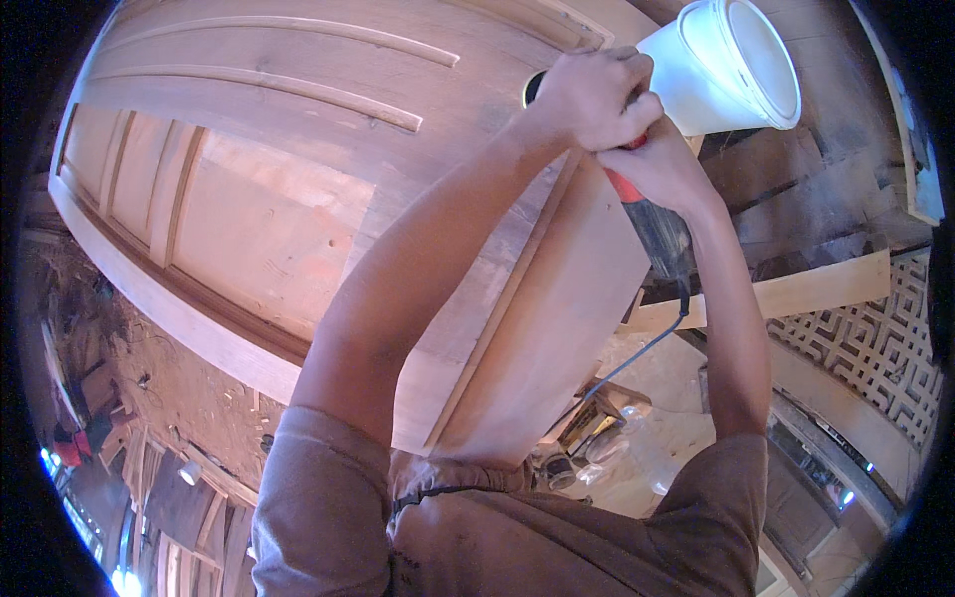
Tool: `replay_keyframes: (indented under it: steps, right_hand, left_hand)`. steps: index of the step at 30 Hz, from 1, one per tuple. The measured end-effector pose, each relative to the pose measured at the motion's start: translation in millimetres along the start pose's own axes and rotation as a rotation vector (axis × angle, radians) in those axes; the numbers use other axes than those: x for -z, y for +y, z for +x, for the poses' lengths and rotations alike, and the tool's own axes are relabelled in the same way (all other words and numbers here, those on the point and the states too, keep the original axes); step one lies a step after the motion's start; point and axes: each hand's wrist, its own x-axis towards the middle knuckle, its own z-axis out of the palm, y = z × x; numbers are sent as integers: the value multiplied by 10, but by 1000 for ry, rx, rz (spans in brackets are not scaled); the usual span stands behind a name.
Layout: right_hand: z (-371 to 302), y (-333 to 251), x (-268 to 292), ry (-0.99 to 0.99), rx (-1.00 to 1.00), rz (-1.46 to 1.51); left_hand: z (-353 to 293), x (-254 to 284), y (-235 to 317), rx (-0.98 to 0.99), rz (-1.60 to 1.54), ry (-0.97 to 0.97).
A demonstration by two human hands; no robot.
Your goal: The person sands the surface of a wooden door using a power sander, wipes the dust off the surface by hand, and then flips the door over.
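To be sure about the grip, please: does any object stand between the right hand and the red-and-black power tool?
Nothing visible does: the right hand touches the power tool directly. The white bucket is beyond, not between them.

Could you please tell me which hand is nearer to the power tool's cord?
Right: the right hand is on the power tool, closer to the end where the cord leaves. The left hand is farther off, toward the tool's opposite end.

head-worn fisheye; looks down; hands (601, 98) close
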Motion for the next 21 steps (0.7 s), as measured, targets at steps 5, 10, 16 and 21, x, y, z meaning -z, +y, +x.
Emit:
replay_keyframes:
  steps: [5,10,16,21]
  right_hand:
    - [-179,-57,-144,-40,-46,32]
    - [-498,-161,-209,-117,-74,-81]
    - [-784,-454,-371,-207,-180,-46]
    - [-1020,-587,-552,-147,0,-43]
  left_hand:
    - [-241,79,116,71,-13,-40]
    - [-530,87,372,79,48,20]
    - [-939,164,612,110,14,58]
    - [-1246,295,797,144,-2,69]
